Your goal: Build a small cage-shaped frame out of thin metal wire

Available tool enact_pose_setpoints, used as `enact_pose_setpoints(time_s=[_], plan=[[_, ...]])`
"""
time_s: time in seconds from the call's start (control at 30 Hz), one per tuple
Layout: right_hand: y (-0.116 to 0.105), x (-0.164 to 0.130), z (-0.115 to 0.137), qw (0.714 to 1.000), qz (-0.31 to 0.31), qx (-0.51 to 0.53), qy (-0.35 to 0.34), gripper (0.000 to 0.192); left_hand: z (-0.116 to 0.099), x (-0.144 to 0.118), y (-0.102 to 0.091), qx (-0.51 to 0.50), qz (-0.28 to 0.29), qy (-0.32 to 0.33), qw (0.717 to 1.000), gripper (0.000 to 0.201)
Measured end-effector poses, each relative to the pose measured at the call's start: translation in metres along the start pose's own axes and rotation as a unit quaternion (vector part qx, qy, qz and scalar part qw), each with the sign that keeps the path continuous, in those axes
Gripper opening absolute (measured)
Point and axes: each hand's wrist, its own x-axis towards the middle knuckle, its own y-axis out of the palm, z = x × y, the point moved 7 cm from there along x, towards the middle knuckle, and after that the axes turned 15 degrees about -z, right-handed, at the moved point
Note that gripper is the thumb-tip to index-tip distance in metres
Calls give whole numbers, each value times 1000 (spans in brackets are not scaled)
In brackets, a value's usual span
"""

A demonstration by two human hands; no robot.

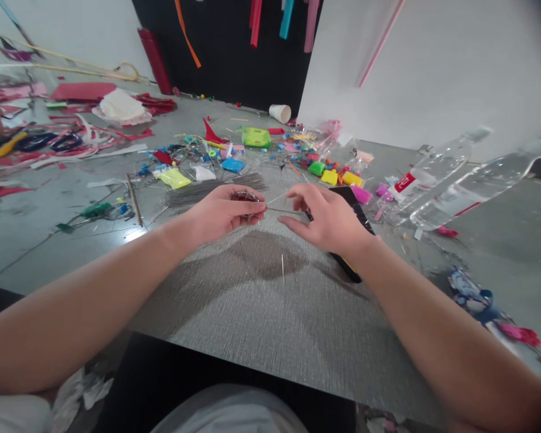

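At the far left of the grey table (234, 313) lie scissors (36, 142) with dark handles among red and pink paper scraps (9, 162), and a thin wooden stick (134, 199) lies a little nearer the middle. The left hand (223, 211) hovers just above the table, its fingers curled narrow around a small bunch of thin wire (247, 196) pinched against the thumb. A single fine wire strand (279, 210) runs from that pinch across to the right hand (327, 218), whose thumb and forefinger close on its other end while the remaining fingers spread loosely. Just behind the hands lies a flat bundle of dark wires (216, 187), and beyond it a scatter of small coloured bead packets (329, 176). A dark phone (358, 207) lies partly under the right hand. Further right, two clear plastic bottles (451, 180) lie on their sides, touching each other.
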Motion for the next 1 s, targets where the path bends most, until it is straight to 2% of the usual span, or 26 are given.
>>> enact_pose_setpoints(time_s=[0.1, 0.2, 0.3, 0.57, 0.7, 0.8, 0.87, 0.93, 1.0], plan=[[0, -1, 8, 998, -25, 23, -44, 41, 2, -1, 1, -25, -5, -14, 1000, 23], [5, -3, 13, 997, -21, 18, -77, 38, 3, -3, 2, -44, -9, -23, 999, 27], [7, -3, 16, 995, -35, 15, -89, 35, 3, -5, 3, -49, -10, -27, 998, 23], [-5, -1, 20, 981, -106, 39, -155, 21, 4, -3, 4, -35, 12, -11, 999, 17], [-7, -1, 22, 980, -106, 44, -161, 19, 1, -2, 4, -30, 24, 5, 999, 17], [-6, 0, 18, 984, -112, 70, -118, 13, -2, -3, 5, -25, 23, 31, 999, 18], [-4, 2, 12, 985, -117, 110, -65, 10, -2, -4, 4, -14, 17, 46, 999, 19], [3, 3, 2, 983, -98, 157, 18, 10, -1, -4, 4, 5, 11, 62, 998, 19], [13, 2, -10, 968, -42, 209, 131, 16, -2, -4, 4, 40, 4, 89, 995, 19]])
